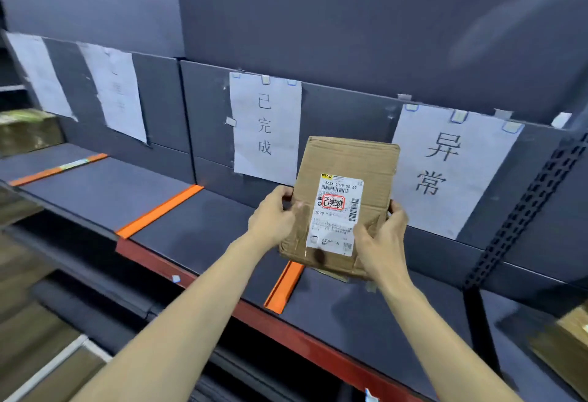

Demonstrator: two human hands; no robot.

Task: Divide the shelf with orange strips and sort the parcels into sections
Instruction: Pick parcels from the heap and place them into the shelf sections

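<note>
The dark shelf (pixel 178 213) runs from the left edge to the right, its front edge lined red, with white paper signs (pixel 265 126) taped to its back wall. Three orange strips (pixel 159 210) lie across it, front to back, well apart. A brown cardboard parcel (pixel 345 198) with a white shipping label (pixel 335 213) is held upright above the shelf, over the rightmost strip (pixel 284 287), between two of the signs. The left hand (pixel 273 218) grips the parcel's left edge, fingers curled round it; the right hand (pixel 380 239) grips its right edge and lower corner.
</note>
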